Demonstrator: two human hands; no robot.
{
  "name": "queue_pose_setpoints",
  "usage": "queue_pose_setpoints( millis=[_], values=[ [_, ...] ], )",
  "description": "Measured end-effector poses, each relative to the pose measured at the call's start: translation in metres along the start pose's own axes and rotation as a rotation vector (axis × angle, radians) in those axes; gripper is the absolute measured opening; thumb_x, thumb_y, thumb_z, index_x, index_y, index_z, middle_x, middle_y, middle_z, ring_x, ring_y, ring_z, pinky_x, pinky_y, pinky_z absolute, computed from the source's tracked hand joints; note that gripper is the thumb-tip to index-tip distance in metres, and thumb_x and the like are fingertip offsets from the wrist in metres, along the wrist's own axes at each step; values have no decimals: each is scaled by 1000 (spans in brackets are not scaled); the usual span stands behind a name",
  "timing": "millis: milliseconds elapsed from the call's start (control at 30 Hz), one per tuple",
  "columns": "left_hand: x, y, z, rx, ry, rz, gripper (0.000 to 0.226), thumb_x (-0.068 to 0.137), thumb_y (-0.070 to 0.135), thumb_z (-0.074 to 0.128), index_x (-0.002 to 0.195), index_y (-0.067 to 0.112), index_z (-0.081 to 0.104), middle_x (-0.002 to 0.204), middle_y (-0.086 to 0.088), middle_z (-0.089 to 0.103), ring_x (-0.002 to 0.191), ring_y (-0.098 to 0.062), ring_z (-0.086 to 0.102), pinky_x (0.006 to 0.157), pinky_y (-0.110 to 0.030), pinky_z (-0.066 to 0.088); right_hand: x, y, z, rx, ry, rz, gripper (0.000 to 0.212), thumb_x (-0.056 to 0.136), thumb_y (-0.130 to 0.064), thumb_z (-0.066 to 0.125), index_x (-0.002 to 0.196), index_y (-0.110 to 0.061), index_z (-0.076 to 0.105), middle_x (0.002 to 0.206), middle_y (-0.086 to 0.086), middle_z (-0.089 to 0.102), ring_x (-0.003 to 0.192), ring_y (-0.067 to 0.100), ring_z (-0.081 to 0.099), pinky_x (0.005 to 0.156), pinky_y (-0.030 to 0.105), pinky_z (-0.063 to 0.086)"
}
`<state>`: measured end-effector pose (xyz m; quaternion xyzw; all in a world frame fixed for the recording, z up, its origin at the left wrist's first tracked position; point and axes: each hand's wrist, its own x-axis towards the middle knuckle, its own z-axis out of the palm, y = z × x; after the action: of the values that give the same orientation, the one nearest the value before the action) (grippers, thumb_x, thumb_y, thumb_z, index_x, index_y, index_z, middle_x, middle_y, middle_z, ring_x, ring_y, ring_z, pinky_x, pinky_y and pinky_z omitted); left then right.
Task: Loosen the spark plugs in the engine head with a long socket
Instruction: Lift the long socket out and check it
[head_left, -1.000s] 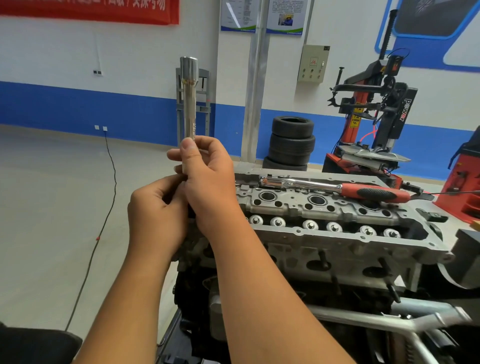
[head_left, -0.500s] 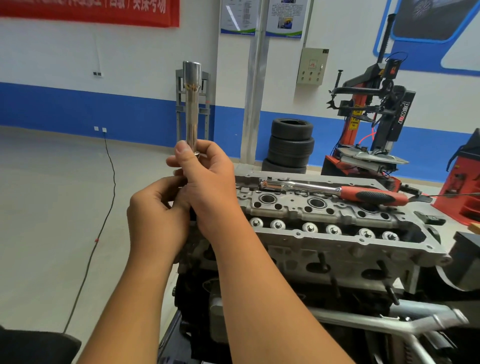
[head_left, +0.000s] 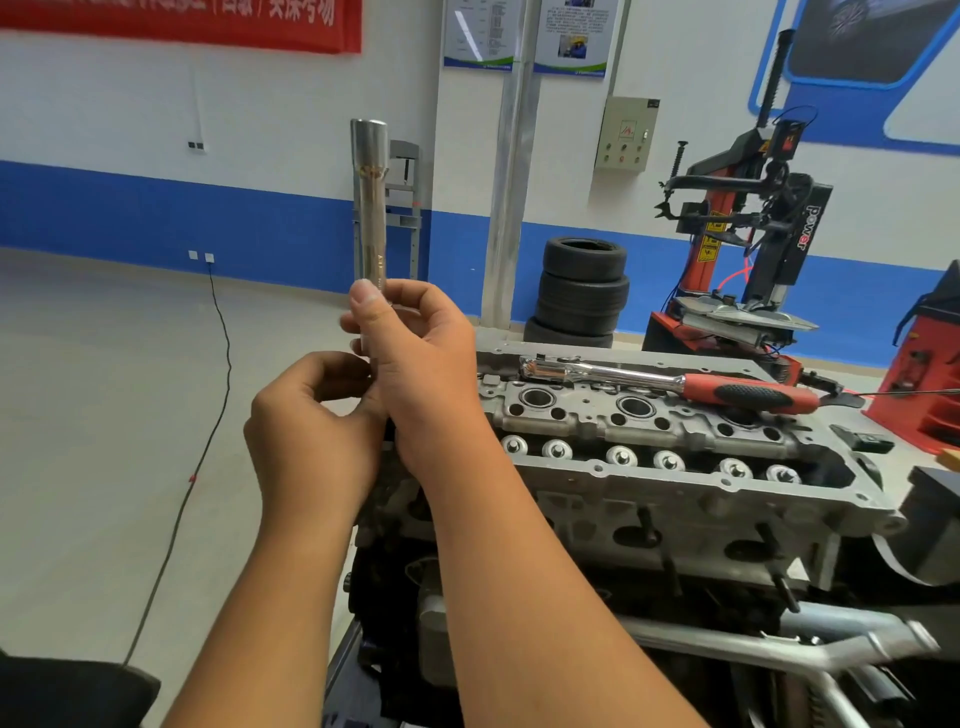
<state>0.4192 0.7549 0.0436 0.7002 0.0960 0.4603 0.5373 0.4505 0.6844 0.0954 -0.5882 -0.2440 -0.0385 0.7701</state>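
Above the engine head's (head_left: 649, 462) left end: long socket (head_left: 370, 208) upright in right hand (head_left: 415, 374), left hand (head_left: 306, 431) curled at its base. Ratchet (head_left: 675, 382) idle on head; seemingly no plug loosened yet.

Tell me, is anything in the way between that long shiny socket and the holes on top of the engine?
Mostly no. The long socket, held upright by the right hand and left hand, has open air toward the cylinder head. Only the ratchet wrench lies across the top, its red handle covering a far well.
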Motion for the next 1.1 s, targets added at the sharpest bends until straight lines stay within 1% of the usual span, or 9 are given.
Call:
queue_pose_setpoints(
  millis=[100,233,433,567,667,733,800,933,1100],
  values=[
    [0,2,-1,-60,-62,2,9,88,28,72,87,37,76,81,11,77,72,-16,72,71,-47,63,0,-1,1,20,20,-8,8,96,-31,72,98,-26,66,93,-2,76,90,7,73,80,29,58],
    [2,4,-3,-114,-106,-25,15,89,34,66,99,35,79,82,7,78,75,-24,74,72,-49,63,0,-2,2,72,31,1,7,101,-29,66,95,-25,65,97,5,76,92,13,72,80,31,58],
    [0,3,-2,14,-39,-12,14,86,25,70,79,37,73,69,9,72,64,-24,69,65,-51,62,-1,0,1,19,2,-18,18,89,-29,81,97,-24,66,101,7,78,91,13,75,64,15,55],
    [1,7,-3,-67,-149,1,18,88,39,59,90,37,76,69,4,73,68,-34,68,61,-51,57,-1,-2,2,2,-15,18,14,103,-34,62,100,-21,65,88,-4,75,76,-1,66,76,23,52],
    [3,4,-2,-51,-136,-4,13,93,32,65,97,30,77,80,5,76,80,-31,72,72,-52,62,0,-3,1,20,-6,38,18,103,-36,62,102,-19,67,90,-3,75,83,10,66,83,31,55],
    [3,2,-1,-19,-94,-25,9,93,22,70,97,25,77,85,5,76,83,-31,74,76,-54,62,-1,-3,0,44,-4,25,18,96,-33,73,105,-19,66,99,4,77,92,17,73,77,25,56],
    [3,-2,0,10,-61,-31,10,90,17,71,88,26,74,82,5,74,79,-31,72,72,-53,62,-2,-2,0,30,-9,18,22,92,-30,78,106,-21,64,106,9,77,95,15,75,73,20,57],
    [3,-1,-1,-67,-135,-9,19,97,24,65,84,31,75,68,4,72,65,-26,67,57,-37,52,-2,-2,0,2,-44,43,18,104,-34,61,109,-17,66,99,-1,76,85,7,66,87,32,56],
    [4,-2,0,-19,-85,-35,13,94,14,70,98,25,77,86,5,76,82,-26,73,77,-54,63,-2,-4,0,21,-24,22,12,98,-32,71,103,-23,65,101,3,77,87,9,69,81,27,56]
  ],
)
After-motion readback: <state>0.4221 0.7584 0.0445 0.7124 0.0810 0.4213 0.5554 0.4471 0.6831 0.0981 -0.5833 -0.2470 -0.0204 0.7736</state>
